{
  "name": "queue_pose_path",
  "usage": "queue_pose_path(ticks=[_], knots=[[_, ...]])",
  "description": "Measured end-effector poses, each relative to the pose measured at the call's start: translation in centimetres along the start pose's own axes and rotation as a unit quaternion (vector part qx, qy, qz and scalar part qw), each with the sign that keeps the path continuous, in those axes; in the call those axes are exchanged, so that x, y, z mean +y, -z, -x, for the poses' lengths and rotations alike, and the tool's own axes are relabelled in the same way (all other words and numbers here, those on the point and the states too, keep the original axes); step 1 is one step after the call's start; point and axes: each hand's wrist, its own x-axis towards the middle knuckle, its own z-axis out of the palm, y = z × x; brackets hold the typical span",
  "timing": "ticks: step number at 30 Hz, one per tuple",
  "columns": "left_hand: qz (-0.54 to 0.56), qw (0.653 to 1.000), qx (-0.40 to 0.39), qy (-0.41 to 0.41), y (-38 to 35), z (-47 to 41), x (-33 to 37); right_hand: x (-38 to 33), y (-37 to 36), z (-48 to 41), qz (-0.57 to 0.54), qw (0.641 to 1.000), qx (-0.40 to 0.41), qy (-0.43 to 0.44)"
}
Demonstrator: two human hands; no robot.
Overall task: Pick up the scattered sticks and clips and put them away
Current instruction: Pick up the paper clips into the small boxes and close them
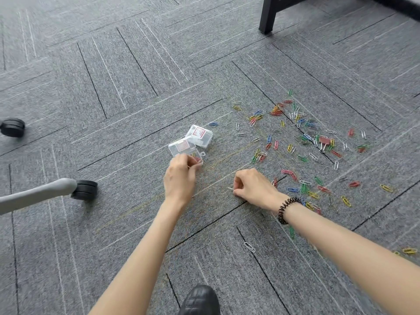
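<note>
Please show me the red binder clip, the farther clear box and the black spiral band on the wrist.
red binder clip (323, 140): head view, on its red body.
farther clear box (200, 135): head view, on its labelled lid.
black spiral band (286, 209): head view, on the coil atop the right wrist.

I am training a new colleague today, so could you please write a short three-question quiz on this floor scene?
1. True or false: a red binder clip lies among the scattered paper clips.
2. Multiple choice: the left hand is at A) a chair wheel, B) the clear boxes, C) a table leg.
3. Short answer: which hand pinches a thin silver piece in its fingers?

Key: 1 true; 2 B; 3 the right hand.
</note>
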Motion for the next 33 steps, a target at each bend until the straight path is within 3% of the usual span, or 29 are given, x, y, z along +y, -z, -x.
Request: queue_pose_path(ticks=[3,9,13,21,27,30,33], knots=[[-0.023,0.999,0.039,0.023,0.2,-1.1,-1.1,-0.3,0.2,-0.5,-0.025,1.0,0.005,0.018],[-0.039,0.998,0.045,0.019,0.1,-1.3,-1.9,-3.2,1.2,-4.0,-0.015,0.994,0.059,0.09],[0.013,0.996,0.078,0.04,0.6,-0.6,-2.1,-5.1,1.1,-6.9,0.014,0.984,0.104,0.147],[0.076,0.992,0.031,0.095,-0.1,-0.3,-3.2,-6.1,-1.0,-9.5,0.016,0.972,0.11,0.209],[0.097,0.994,0.01,0.053,-1.4,-0.2,-2.4,-2.0,0.3,-8.0,-0.025,0.967,0.176,0.184],[0.11,0.993,-0.012,0.041,-2.3,-0.1,-1.2,1.8,1.4,-6.3,-0.015,0.963,0.237,0.124],[0.099,0.994,-0.028,0.024,-3.4,-0.2,0.3,5.5,2.3,-4.5,0.01,0.969,0.234,0.073]])
